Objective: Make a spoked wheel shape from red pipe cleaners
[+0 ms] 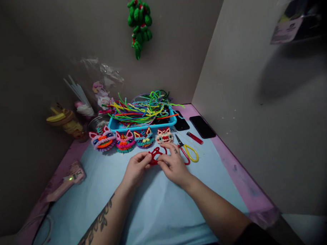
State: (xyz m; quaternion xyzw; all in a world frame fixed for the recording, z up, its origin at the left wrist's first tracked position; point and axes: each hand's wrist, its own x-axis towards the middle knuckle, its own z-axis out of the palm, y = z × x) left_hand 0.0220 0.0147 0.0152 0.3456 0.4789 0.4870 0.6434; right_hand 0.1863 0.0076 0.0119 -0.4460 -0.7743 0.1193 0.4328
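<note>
Between my hands, just above the blue cloth, is a piece of bent red pipe cleaner with loops in it. My left hand pinches its left side between thumb and fingers. My right hand grips the right side, its fingertips curled over the red loops and partly hiding them. Right behind the hands stands a row of several fuzzy lion-dance heads, among them a cream and red one and a teal one. Beside my right hand lie scissors with one yellow and one red handle.
A blue tray heaped with coloured pipe cleaners stands at the back. A red lighter and two black phones, one at the edge, lie to the right. A pink glue gun with a lit green light rests at left, its cord trailing forward.
</note>
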